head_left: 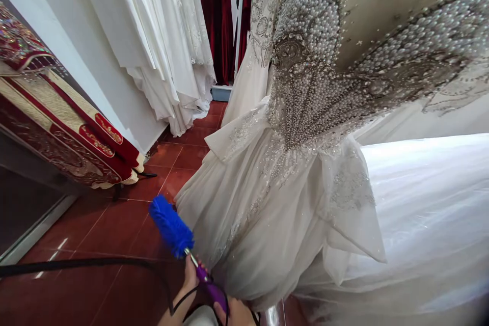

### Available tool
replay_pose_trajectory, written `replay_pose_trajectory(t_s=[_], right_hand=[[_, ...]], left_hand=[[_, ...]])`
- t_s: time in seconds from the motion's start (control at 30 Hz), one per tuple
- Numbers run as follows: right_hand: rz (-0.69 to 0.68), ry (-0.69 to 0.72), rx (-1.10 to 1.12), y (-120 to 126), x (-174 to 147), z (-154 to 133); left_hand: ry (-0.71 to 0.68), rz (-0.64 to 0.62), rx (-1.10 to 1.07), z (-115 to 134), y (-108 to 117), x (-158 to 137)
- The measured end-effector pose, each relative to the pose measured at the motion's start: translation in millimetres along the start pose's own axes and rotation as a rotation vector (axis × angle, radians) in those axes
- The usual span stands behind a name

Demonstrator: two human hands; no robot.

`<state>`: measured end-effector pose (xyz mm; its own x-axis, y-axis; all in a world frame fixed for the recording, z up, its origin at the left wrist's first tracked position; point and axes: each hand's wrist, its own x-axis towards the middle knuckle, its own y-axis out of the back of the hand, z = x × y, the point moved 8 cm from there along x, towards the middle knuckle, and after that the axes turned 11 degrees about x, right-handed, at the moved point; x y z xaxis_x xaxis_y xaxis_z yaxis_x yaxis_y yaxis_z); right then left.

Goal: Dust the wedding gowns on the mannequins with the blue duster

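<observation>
A duster with a fluffy bright blue head (171,226), a short silver neck and a purple handle (212,290) points up and to the left. My left hand (191,274) is closed around it where the neck meets the handle. Lower down, my right hand (236,313) grips the purple handle, partly cut off by the bottom edge. A thin black cord (184,297) loops around the handle near both hands. Just right of the duster hangs a white tulle gown (260,214), its bodice (309,91) covered in pearls and beads. The blue head appears close to the skirt; contact is unclear.
White gowns (153,46) hang along the left wall, with dark red dresses (219,25) at the back above a blue-grey bin (221,93). An embroidered red and gold garment (72,132) stands at left. A thick black cable (76,265) crosses above the red tiled floor (126,234).
</observation>
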<state>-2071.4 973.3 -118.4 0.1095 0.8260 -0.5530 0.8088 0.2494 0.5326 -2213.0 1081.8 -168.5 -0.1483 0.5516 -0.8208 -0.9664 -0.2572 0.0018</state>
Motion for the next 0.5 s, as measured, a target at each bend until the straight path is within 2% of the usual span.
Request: replay_pose_trajectory(t_s=[0.07,0.13,0.2,0.27,0.3,0.37,0.43,0.5], right_hand=[[0.036,0.086,0.063,20,1,-24],[0.101,0.137,0.145,41,2,-45],[0.176,0.184,0.235,55,3,-63],[0.190,0.193,0.345,57,3,-71],[0.170,0.176,0.407,54,3,-70],[0.122,0.114,0.508,45,3,-59],[0.122,0.071,0.531,41,1,-41],[0.138,0.075,0.491,42,-1,-23]], left_hand=[[-0.129,-0.056,-0.143,47,-12,-17],[-0.252,-0.150,-0.161,96,-37,-41],[-0.410,-0.306,-0.085,139,-74,-73],[-0.539,-0.458,0.023,162,-112,-104],[-0.568,-0.511,0.083,165,-127,-115],[-0.547,-0.571,0.180,155,-149,-124],[-0.478,-0.569,0.195,135,-158,-118],[-0.413,-0.536,0.159,113,-157,-102]])
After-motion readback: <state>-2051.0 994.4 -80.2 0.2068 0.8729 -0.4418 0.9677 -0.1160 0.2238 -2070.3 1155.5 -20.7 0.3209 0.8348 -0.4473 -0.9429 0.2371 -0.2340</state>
